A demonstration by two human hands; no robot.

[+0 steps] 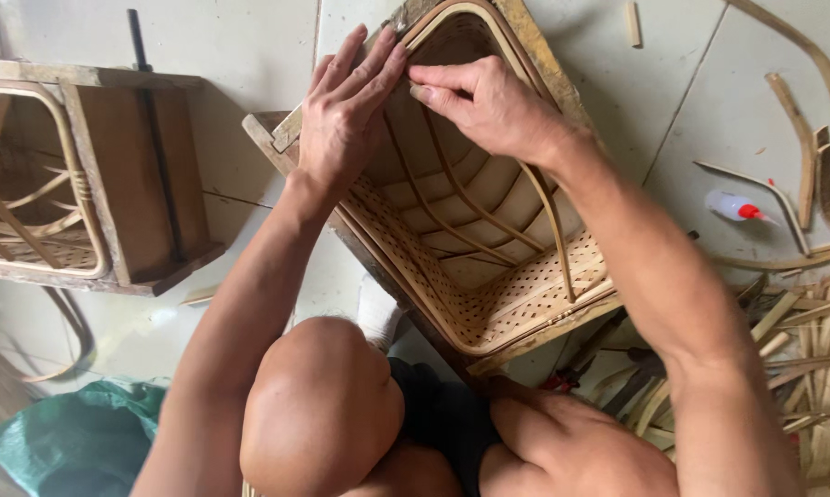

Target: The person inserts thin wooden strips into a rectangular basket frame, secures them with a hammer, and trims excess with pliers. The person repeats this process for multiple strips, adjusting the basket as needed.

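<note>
A rattan chair frame [489, 304] with a woven cane seat lies tilted on the floor between my knees. My left hand [341, 115] lies flat on its upper left rim, fingers spread and pointing up. My right hand [489, 101] reaches in from the right, fingertips pressed against the inner rim beside the left fingers, pinching at a thin cane strip there. Curved rattan ribs [452, 193] cross the inside below both hands.
A second wooden and rattan frame [111, 175] stands at the left. A green bag [74, 442] lies at the lower left. Loose rattan strips [811, 359] pile up at the right, with a small white bottle with a red cap [737, 208] on the tiled floor.
</note>
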